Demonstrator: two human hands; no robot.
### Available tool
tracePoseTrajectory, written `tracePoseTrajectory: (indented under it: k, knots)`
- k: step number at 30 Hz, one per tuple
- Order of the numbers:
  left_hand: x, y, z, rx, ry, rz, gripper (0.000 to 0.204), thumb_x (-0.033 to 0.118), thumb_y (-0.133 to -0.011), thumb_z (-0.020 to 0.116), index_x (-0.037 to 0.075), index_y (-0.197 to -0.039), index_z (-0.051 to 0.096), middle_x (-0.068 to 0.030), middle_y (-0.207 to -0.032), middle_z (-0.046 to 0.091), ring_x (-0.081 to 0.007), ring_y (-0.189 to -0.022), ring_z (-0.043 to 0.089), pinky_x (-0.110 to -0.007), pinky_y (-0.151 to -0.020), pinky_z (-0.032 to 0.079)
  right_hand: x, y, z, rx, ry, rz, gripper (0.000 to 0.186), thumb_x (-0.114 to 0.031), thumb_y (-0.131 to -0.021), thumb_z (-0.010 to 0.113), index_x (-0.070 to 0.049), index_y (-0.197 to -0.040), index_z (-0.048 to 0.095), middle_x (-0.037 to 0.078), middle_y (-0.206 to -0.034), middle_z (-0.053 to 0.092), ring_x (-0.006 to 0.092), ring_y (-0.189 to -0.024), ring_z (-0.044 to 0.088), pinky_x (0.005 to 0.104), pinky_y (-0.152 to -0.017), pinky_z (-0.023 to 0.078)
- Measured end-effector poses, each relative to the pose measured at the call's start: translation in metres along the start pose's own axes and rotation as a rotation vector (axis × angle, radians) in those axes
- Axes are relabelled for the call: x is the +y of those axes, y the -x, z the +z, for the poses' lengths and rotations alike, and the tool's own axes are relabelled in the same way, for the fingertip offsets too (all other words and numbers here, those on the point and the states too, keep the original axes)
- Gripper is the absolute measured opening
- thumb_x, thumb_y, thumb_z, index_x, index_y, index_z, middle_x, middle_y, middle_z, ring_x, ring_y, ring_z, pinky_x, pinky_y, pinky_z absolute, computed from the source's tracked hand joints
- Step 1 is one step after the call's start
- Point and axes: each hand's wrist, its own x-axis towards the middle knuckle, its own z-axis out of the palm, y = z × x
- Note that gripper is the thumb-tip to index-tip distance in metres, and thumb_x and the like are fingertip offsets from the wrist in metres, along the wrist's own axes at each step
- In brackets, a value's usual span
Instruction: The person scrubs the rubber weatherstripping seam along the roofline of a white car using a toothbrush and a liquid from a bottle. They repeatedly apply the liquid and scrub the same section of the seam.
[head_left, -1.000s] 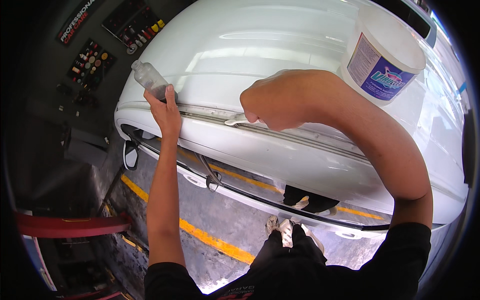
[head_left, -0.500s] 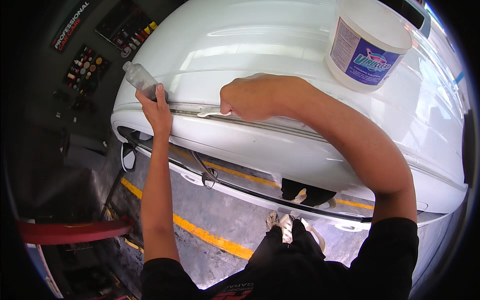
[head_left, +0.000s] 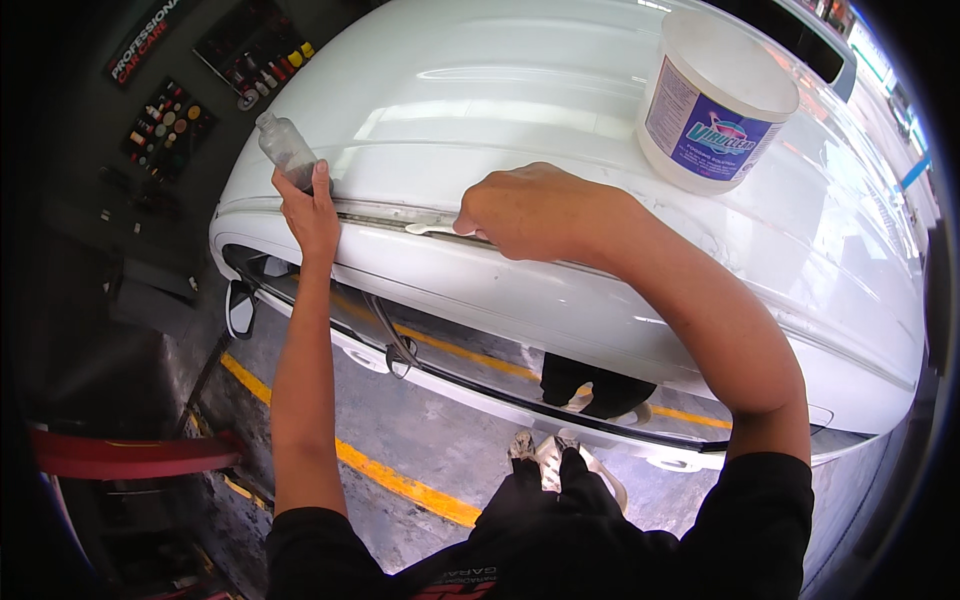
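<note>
My left hand is wrapped round a clear plastic bottle with dark contents low in it; the bottle leans to the left and has no cap on its neck. My right hand is closed on the handle of a small white plastic tool, like a spoon or brush; its kind is unclear. The tool's pale end lies along the dirty groove at the edge of the white car roof. My fingers hide the rest of the tool.
A white tub with a purple label stands on the roof, right of my right arm. Below the roof edge are the car's side windows and a side mirror. My feet are on a light step. A red lift arm reaches in from the left.
My right hand and the white tool have shifted slightly to the right along the groove. The view has also moved a little. My left hand still holds the bottle.
</note>
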Motion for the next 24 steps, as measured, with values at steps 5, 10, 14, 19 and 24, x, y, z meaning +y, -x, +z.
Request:
tracePoseTrajectory:
  k: [5, 10, 14, 19, 24]
  knots:
    - [-0.014, 0.007, -0.024, 0.029, -0.039, -0.011, 0.072, 0.048, -0.102, 0.065, -0.003, -0.147, 0.040, -0.0282, -0.119, 0.067, -0.0425, -0.109, 0.067, -0.049, -0.098, 0.049, 0.038, 0.080, -0.011, -0.058, 0.049, 0.105, 0.027, -0.011, -0.100, 0.066, -0.017, -0.124, 0.077, 0.011, -0.103, 0.079, 0.0284, -0.095, 0.075, 0.0409, -0.083, 0.057]
    - [0.007, 0.003, 0.000, 0.012, 0.027, 0.017, 0.071, 0.048, -0.102, 0.065, -0.002, -0.147, 0.040, -0.0285, -0.121, 0.067, -0.0425, -0.110, 0.067, -0.048, -0.099, 0.049, 0.041, 0.037, 0.025, 0.135, -0.097, -0.008, 0.030, -0.011, -0.101, 0.061, -0.014, -0.127, 0.075, 0.017, -0.105, 0.077, 0.0375, -0.094, 0.072, 0.0445, -0.082, 0.055]
    - [0.004, 0.007, -0.002, 0.002, 0.031, -0.019, 0.071, 0.047, -0.103, 0.065, -0.002, -0.148, 0.040, -0.0289, -0.123, 0.067, -0.0427, -0.111, 0.067, -0.047, -0.099, 0.049, 0.026, 0.055, 0.010, 0.007, 0.010, 0.090, 0.028, -0.010, -0.100, 0.062, -0.011, -0.125, 0.075, 0.016, -0.107, 0.077, 0.0376, -0.096, 0.071, 0.0450, -0.084, 0.055]
    - [-0.008, 0.007, -0.021, 0.018, 0.004, -0.017, 0.072, 0.047, -0.102, 0.065, -0.003, -0.148, 0.040, -0.0296, -0.124, 0.067, -0.0436, -0.112, 0.067, -0.047, -0.099, 0.049, 0.059, 0.150, -0.006, -0.045, 0.005, 0.296, 0.025, -0.008, -0.098, 0.068, -0.019, -0.115, 0.081, 0.009, -0.100, 0.080, 0.0256, -0.090, 0.076, 0.0403, -0.081, 0.056]
    - [0.002, 0.007, -0.006, 0.007, 0.008, -0.011, 0.073, 0.049, -0.102, 0.064, -0.002, -0.148, 0.040, -0.0300, -0.123, 0.067, -0.0442, -0.111, 0.067, -0.048, -0.099, 0.050, 0.037, 0.091, 0.018, 0.073, -0.082, 0.188, 0.030, -0.009, -0.099, 0.066, -0.018, -0.125, 0.077, 0.011, -0.097, 0.078, 0.0302, -0.088, 0.073, 0.0408, -0.080, 0.056]
